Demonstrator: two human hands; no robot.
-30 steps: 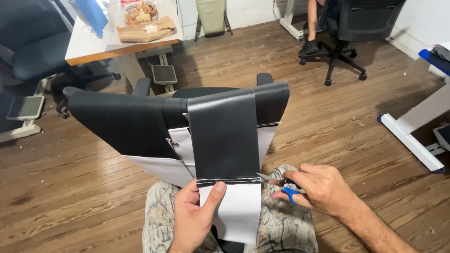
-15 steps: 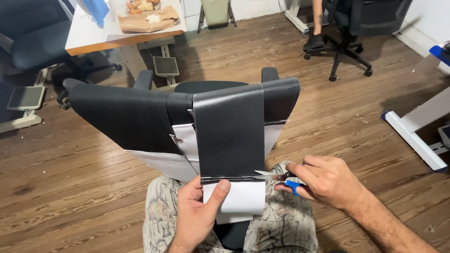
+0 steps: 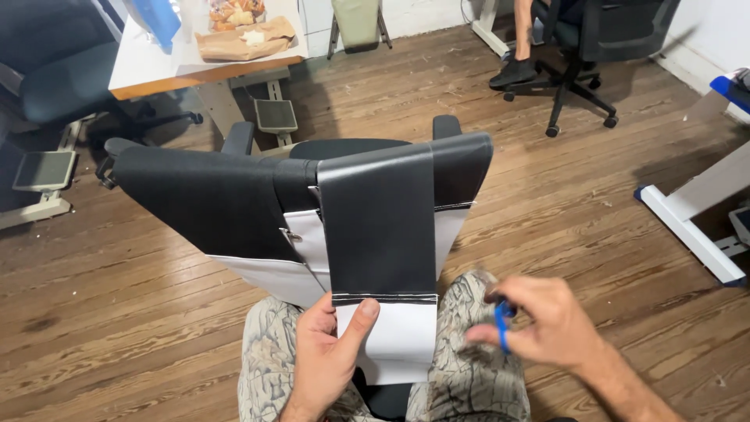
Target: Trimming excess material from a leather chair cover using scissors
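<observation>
The left hand [image 3: 324, 355] pinches the white end of the black strip [image 3: 380, 227] over the lap, thumb on top; at three o'clock the right hand [image 3: 543, 324] grips blue scissors [image 3: 501, 324]; hold the strip taut, cutting along the stitched edge.

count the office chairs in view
3: one black chair draped with black-and-white material right ahead, one at far left by the white desk, one top right with a person seated. Others may sit off-frame.

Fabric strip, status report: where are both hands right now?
Left hand pinching black-and-white fabric strip at its stitched seam, thumb on top. Right hand off the strip, gripping blue-handled scissors, blurred. Nothing between scissors and strip.
</observation>
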